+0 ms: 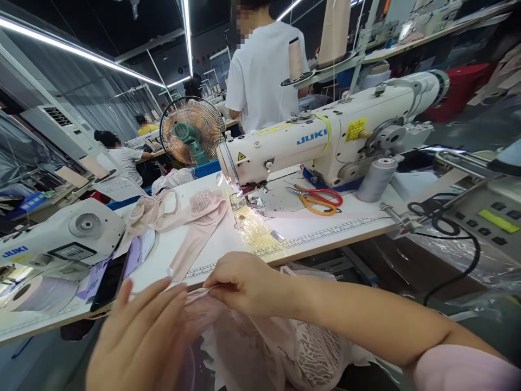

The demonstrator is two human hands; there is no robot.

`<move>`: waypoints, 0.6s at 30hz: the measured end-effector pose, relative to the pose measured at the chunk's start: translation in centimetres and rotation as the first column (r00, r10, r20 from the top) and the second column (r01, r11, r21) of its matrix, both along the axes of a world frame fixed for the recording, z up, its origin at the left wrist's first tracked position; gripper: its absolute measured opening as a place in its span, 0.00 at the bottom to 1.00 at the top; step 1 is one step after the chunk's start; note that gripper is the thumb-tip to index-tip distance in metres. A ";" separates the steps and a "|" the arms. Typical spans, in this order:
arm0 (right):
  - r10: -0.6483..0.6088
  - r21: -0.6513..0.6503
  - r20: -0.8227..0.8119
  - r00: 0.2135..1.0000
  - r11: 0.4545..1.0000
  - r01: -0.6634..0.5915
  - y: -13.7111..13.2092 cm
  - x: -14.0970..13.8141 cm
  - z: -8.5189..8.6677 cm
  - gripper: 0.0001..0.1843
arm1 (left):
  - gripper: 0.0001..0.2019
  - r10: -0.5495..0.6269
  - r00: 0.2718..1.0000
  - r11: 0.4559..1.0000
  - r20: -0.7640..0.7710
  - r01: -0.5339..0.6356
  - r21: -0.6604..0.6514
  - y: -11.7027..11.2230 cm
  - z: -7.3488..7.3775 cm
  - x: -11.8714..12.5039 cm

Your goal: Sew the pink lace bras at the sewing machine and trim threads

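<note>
Pinches the edge of the pale pink garment [268, 347] between the fingers of the right hand [248, 285], just on the near side of the worktop [158, 258]. Places the left hand [138, 336], blurred, at the left end of the pinched edge; cannot tell its grip.

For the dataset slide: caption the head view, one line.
Right hand pinches a pale pink garment, left hand alongside, in front of a JUKI sewing machine.

Wears a plain, pale pink sleeve [459, 370], rounded in shape, ending near the right elbow [442, 335]. Shows bare right forearm [358, 309], bare right hand [250, 285] and bare left hand [140, 336].
</note>
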State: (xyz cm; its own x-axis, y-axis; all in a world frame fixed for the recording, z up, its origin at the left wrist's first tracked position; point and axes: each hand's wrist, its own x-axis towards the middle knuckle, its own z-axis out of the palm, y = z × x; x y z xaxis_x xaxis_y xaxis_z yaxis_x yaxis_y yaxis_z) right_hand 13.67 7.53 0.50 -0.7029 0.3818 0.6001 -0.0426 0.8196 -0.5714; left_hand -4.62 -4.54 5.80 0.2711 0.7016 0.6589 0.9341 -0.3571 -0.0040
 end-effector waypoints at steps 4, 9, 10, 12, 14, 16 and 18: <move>-0.012 -0.004 0.103 0.995 1.000 0.013 -0.4 0.3 0.7 0.05 | 0.07 -0.108 0.971 0.988 -0.212 0.081 -0.132 2.0 -0.3 2.2; 0.023 -0.049 0.242 0.970 0.999 -0.011 -0.1 1.7 1.1 0.09 | 0.10 -0.101 0.995 0.902 -0.023 0.082 -0.424 3.1 0.2 1.7; 0.037 -0.035 0.258 0.965 0.999 -0.030 0.0 2.1 1.0 0.09 | 0.10 -0.085 0.996 0.878 0.000 0.074 -0.473 3.0 0.4 1.3; 0.077 -0.012 0.286 0.955 0.997 -0.077 0.3 2.8 0.9 0.09 | 0.09 -0.044 0.999 0.828 0.020 0.048 -0.559 2.7 0.7 0.4; 0.102 -0.021 0.314 0.944 0.995 -0.101 0.7 3.5 0.6 0.08 | 0.09 0.002 1.000 0.783 0.019 0.010 -0.622 2.4 1.1 -0.3; 0.122 -0.046 0.337 0.934 0.993 -0.113 1.1 4.2 0.3 0.08 | 0.09 0.041 0.999 0.749 0.015 -0.021 -0.662 2.1 1.5 -0.8; 0.164 -0.074 0.344 0.925 0.986 -0.147 1.5 5.1 -0.2 0.08 | 0.10 0.065 0.998 0.730 0.023 -0.032 -0.682 1.8 1.9 -0.8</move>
State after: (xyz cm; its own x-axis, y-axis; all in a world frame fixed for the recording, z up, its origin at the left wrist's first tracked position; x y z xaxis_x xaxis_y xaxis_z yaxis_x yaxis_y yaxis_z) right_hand 18.72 9.05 0.29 -0.9168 0.2725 0.2918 0.0409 0.7912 -0.6102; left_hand -5.46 -2.71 7.65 0.2075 0.9782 0.0087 0.9435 -0.2025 0.2622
